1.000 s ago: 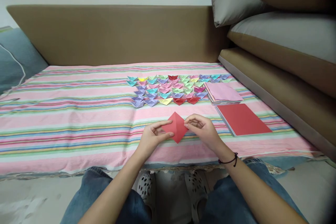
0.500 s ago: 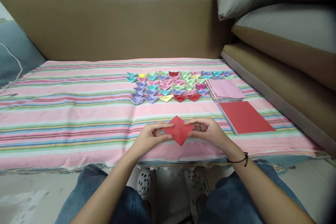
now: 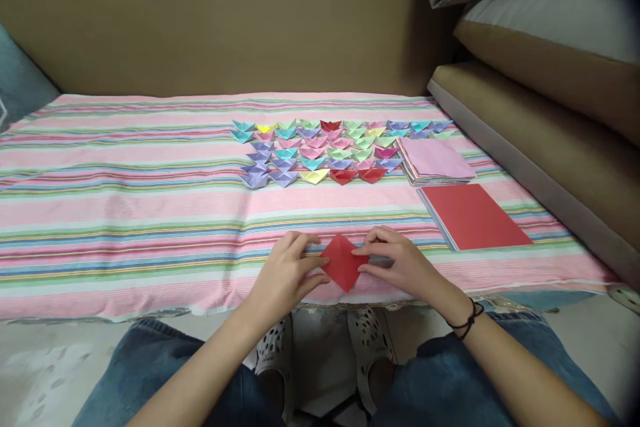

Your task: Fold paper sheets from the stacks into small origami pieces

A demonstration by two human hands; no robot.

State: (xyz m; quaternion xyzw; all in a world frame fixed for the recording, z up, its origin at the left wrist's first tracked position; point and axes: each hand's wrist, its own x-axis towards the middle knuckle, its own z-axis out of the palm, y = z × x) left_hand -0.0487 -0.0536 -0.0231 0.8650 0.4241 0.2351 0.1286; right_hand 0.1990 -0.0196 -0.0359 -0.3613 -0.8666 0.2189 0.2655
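Note:
A red folded paper (image 3: 343, 265), diamond-shaped with a crease down its middle, is held between both hands near the front edge of the striped cloth (image 3: 165, 203). My left hand (image 3: 287, 270) pinches its left corner with the fingers and thumb. On the opposite side, my right hand (image 3: 395, 259) grips the right corner, a dark cord around that wrist. Beyond the hands lie several rows of small folded paper boats (image 3: 314, 177) in purple, green, pink, blue, yellow and red.
To the right lie a stack of pink-topped paper (image 3: 440, 159) and a stack of red-topped sheets (image 3: 477, 217). Large cushions (image 3: 540, 27) are piled at the right, and a brown backrest (image 3: 225, 27) runs along the back.
The view has tipped downward. The red paper has come slightly nearer the front edge, and the left fingers have shifted their hold on its corner.

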